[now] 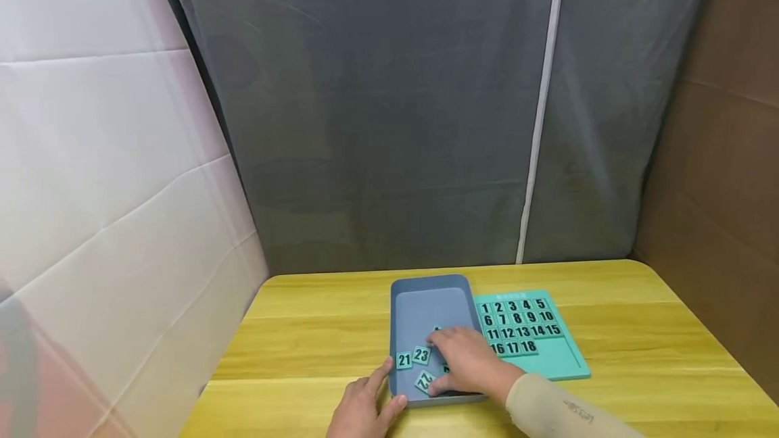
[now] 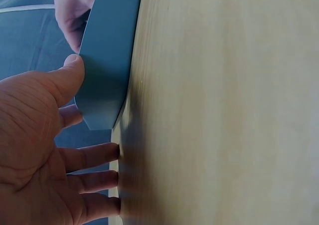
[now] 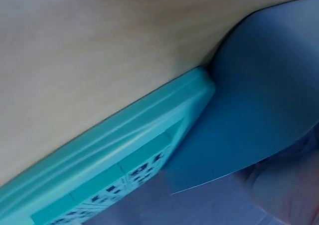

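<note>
A blue-grey rectangular tray [image 1: 432,299] lies on the table with loose number tiles near its close end. Tiles 21 [image 1: 404,360], 23 [image 1: 421,355] and 22 [image 1: 424,381] show their numbers, while others are partly covered. My left hand [image 1: 362,405] holds the tray's near left corner between thumb and index finger; its other fingertips rest on the table in the left wrist view. Inside the tray, my right hand [image 1: 471,360] reaches over the tiles with fingers spread, thumb at the edge of 22. Its palm side is hidden.
Right of the tray, against its side, lies a turquoise number board [image 1: 560,360] with tiles 1 to 18 set in rows and a bare lower right part. The wooden table [image 1: 304,336] ends at a grey curtain [image 1: 389,120] behind.
</note>
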Demonstrator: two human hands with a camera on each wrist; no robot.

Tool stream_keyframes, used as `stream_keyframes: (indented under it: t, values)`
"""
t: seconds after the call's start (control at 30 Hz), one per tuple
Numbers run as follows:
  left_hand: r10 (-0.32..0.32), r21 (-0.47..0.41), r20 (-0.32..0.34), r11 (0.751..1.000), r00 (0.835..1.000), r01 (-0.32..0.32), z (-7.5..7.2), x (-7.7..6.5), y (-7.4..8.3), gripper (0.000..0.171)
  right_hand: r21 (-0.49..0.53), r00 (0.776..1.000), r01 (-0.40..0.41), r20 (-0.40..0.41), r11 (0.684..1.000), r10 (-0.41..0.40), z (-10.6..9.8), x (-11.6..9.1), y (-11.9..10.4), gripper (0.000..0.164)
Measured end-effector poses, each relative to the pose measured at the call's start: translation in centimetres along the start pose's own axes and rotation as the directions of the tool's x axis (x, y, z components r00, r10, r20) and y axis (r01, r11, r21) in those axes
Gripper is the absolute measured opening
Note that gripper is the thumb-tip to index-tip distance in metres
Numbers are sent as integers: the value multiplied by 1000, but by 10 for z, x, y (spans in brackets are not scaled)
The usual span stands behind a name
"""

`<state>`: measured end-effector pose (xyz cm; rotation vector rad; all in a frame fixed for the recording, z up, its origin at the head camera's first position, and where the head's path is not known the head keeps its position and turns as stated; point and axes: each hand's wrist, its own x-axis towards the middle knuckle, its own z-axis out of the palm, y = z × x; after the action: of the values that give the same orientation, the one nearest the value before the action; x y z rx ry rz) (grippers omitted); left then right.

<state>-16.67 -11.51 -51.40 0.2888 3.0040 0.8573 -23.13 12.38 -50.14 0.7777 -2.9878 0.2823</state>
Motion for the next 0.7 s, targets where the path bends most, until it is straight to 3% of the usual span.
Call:
stream_keyframes:
  t: [0.13, 0.33, 0.47, 0.7]
  values:
    - [4, -5, -14, 1000, 1000, -4, 2, -3, 6, 68, 102, 994, -102, -31, 989, 106, -6, -2, 16, 89]
    - [36, 18, -38, 999, 999, -36, 2, -2, 12, 67, 333, 963, -173, -139, 927, 229, -33, -5, 44, 33]
    - [24, 16, -20, 1000, 999, -24, 2, 0, 13, 68, 362, 938, -238, -156, 901, 311, -44, -4, 58, 24]
    - [24, 8, -7, 1000, 1000, -24, 1, -3, 12, 67, 366, 962, -211, -84, 906, 259, -39, -9, 59, 23]
